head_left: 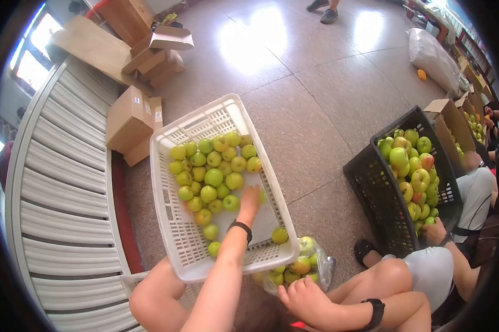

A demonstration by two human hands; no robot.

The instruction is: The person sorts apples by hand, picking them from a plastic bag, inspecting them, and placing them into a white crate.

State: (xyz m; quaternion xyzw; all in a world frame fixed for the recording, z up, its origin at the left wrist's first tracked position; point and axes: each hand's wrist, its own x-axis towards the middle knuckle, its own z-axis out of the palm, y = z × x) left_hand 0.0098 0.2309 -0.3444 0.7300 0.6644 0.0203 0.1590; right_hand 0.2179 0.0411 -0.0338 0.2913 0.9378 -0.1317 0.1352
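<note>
My left hand [250, 202], with a dark band at the wrist, reaches into a white plastic crate [235, 102]. Its fingers are closed around a green apple [261, 195], which is partly hidden and blurred. Many green apples [213, 177] lie across the far and left part of the crate, and a single apple [280, 235] sits in its near right corner. My right hand [307, 301], wearing a black watch, grips the near edge of a clear plastic bag [325, 271] that holds several apples. Its fingertips are partly hidden by the bag.
To the right, a tilted black crate [371, 193] is full of apples, with a co-worker's hand [434, 231] at its near side. A white slatted bench [67, 182] and cardboard boxes [130, 119] stand at left. A white sack [434, 61] lies at the far right.
</note>
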